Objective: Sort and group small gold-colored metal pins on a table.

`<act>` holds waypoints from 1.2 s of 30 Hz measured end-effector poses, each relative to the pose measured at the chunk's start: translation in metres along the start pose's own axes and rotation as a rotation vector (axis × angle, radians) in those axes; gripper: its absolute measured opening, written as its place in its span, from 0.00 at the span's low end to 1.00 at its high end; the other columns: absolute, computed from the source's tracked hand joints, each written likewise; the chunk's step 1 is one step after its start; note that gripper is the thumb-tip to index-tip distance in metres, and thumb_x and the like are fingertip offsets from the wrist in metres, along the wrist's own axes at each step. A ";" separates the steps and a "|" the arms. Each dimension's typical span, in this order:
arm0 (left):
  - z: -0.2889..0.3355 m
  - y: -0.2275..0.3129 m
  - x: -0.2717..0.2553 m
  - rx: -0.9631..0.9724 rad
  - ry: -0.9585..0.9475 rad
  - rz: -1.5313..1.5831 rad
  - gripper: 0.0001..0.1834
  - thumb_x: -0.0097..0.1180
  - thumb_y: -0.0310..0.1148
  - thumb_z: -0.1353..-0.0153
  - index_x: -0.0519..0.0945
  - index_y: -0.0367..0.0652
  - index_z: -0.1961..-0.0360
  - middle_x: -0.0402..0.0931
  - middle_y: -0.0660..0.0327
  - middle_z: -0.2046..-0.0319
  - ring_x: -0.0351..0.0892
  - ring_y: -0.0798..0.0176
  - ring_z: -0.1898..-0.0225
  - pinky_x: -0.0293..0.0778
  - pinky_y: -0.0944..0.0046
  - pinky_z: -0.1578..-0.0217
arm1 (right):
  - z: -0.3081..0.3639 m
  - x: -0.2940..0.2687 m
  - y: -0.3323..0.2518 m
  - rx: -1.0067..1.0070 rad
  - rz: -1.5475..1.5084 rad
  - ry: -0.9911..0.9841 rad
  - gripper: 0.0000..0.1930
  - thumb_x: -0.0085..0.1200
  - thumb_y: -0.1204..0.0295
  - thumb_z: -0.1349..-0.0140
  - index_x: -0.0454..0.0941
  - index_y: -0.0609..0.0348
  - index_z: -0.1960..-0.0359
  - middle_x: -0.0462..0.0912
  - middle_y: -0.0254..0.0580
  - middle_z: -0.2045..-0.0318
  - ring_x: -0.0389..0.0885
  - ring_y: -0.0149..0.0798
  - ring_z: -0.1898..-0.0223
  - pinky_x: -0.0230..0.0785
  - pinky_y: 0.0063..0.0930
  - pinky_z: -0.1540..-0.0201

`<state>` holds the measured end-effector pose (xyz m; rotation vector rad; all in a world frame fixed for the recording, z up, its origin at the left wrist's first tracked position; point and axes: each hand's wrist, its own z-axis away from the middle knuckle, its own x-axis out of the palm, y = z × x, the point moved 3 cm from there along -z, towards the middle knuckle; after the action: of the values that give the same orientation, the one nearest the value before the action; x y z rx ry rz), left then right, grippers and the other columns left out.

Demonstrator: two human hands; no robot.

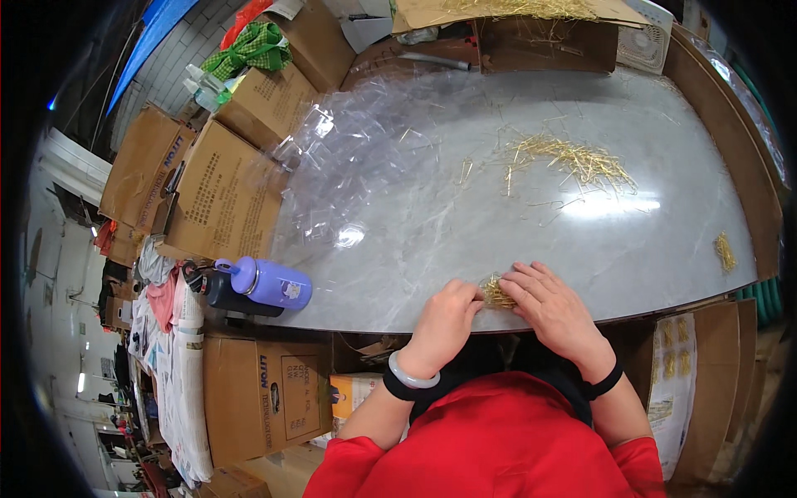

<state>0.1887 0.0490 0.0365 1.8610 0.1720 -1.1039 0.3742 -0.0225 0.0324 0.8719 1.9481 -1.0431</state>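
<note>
Nearest, red shirt [498,440]. On bench [398,253], right of purple bottle [286,285]: gold wire bundle [496,293]. Left hand [444,324] fingers pinch its left side; right hand [556,311] fingers close over its right. Likely light, springy, slippery; best held mid-length against splaying. Farther off, beyond-right of bottle, loose wires [585,163].

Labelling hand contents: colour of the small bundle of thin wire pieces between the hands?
The wire bundle is gold, best seen in the head view.

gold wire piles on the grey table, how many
3: a partly hidden pile between the left hand and the right hand, a loose pile farther back, a small pile at far right.
</note>
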 end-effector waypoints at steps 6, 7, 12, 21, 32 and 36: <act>-0.008 0.000 0.011 -0.195 -0.026 0.479 0.13 0.59 0.16 0.38 0.78 0.33 0.52 0.79 0.55 0.60 0.84 0.61 0.58 0.81 0.64 0.60 | 0.005 -0.003 0.004 0.034 -0.103 0.046 0.22 0.54 0.78 0.38 0.72 0.61 0.41 0.76 0.48 0.42 0.73 0.52 0.36 0.64 0.47 0.30; -0.008 0.000 0.012 -0.155 -0.016 0.495 0.15 0.59 0.16 0.38 0.77 0.32 0.50 0.78 0.54 0.56 0.83 0.64 0.55 0.82 0.66 0.59 | 0.004 -0.001 0.005 0.078 -0.114 0.044 0.22 0.53 0.79 0.39 0.73 0.62 0.41 0.76 0.49 0.43 0.73 0.53 0.36 0.64 0.47 0.30; -0.004 0.008 0.011 0.000 0.006 0.118 0.32 0.70 0.25 0.44 0.72 0.33 0.39 0.67 0.47 0.40 0.79 0.54 0.44 0.80 0.59 0.51 | -0.001 -0.003 0.002 0.076 -0.069 0.060 0.22 0.51 0.79 0.39 0.74 0.62 0.42 0.74 0.50 0.40 0.70 0.57 0.34 0.62 0.49 0.29; -0.016 0.016 0.021 0.114 -0.156 0.046 0.30 0.65 0.23 0.44 0.69 0.31 0.40 0.67 0.44 0.44 0.73 0.37 0.44 0.74 0.48 0.46 | 0.004 -0.003 0.001 0.075 -0.016 0.074 0.18 0.48 0.77 0.34 0.75 0.62 0.42 0.78 0.49 0.40 0.73 0.56 0.36 0.61 0.53 0.30; -0.175 -0.094 -0.194 -0.098 0.536 -0.859 0.51 0.74 0.56 0.53 0.69 0.41 0.32 0.60 0.43 0.31 0.54 0.35 0.29 0.54 0.37 0.31 | -0.002 -0.004 0.000 0.097 -0.037 0.140 0.15 0.51 0.78 0.34 0.77 0.61 0.46 0.80 0.50 0.46 0.77 0.55 0.40 0.65 0.51 0.33; -0.198 -0.132 -0.237 -0.482 0.399 -0.541 0.73 0.74 0.72 0.65 0.54 0.45 0.22 0.51 0.44 0.24 0.42 0.35 0.22 0.44 0.31 0.28 | -0.001 -0.004 0.003 0.100 -0.023 0.166 0.15 0.51 0.79 0.36 0.77 0.62 0.47 0.81 0.49 0.46 0.77 0.54 0.42 0.66 0.50 0.35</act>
<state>0.1030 0.3495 0.1599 1.6000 1.1239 -0.9086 0.3786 -0.0210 0.0352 1.0214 2.0614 -1.1204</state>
